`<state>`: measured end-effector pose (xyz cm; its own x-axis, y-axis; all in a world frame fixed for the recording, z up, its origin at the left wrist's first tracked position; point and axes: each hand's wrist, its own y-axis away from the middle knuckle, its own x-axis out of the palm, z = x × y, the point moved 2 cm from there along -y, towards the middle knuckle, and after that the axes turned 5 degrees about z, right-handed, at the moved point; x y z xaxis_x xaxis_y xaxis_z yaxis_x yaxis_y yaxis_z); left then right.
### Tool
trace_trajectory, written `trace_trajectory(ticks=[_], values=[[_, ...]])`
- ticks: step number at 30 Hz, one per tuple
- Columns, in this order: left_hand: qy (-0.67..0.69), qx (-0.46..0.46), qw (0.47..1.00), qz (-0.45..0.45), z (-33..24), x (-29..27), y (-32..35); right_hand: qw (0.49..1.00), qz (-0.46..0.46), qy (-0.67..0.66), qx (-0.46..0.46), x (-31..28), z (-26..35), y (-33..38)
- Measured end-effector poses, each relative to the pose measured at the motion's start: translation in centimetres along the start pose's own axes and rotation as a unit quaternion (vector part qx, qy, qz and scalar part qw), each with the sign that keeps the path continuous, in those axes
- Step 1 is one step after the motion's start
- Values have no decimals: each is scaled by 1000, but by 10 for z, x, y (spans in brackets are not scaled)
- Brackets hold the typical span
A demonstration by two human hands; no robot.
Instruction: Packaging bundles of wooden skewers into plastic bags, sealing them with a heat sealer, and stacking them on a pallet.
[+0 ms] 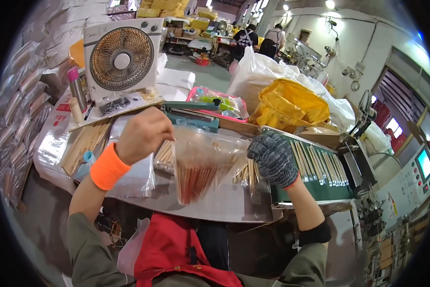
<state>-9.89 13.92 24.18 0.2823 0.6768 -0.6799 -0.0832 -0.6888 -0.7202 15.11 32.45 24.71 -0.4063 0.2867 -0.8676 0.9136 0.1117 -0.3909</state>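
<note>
Plastic bag (pixel 206 155) of sticks (pixel 194 184) hangs between left hand (pixel 146 133) and right hand (pixel 273 159), both pinching its top.

Fisheye view in fairly bright indoor light, with a black curved border and straight edges bowing toward it. A ceiling lamp (pixel 330 4) glares white at upper right, near a small blue flare at the rim. The held clear bag (pixel 201 160) and plastic-wrapped packets (pixel 21 115) at left catch pale reflections. Below the table (pixel 219 209) it is dim; distant background looks soft.
</note>
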Motion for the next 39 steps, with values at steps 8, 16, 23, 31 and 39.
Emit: trace_trajectory(ticks=[8,16,23,31,39], values=[[443,-219,865,88,2,46,1,975,-60,-202,65,-2,-3,-37],[539,-264,729,-330,-10,141,58,996,9,-82,44,93,21,-56],[493,-440,750,-15,77,192,62,991,104,-26,83,236,-92,-144],[652,-561,498,107,180,253,37,895,-50,-338,288,301,-204,-165],[456,-510,717,134,215,282,11,894,-103,-305,311,419,-220,-95]])
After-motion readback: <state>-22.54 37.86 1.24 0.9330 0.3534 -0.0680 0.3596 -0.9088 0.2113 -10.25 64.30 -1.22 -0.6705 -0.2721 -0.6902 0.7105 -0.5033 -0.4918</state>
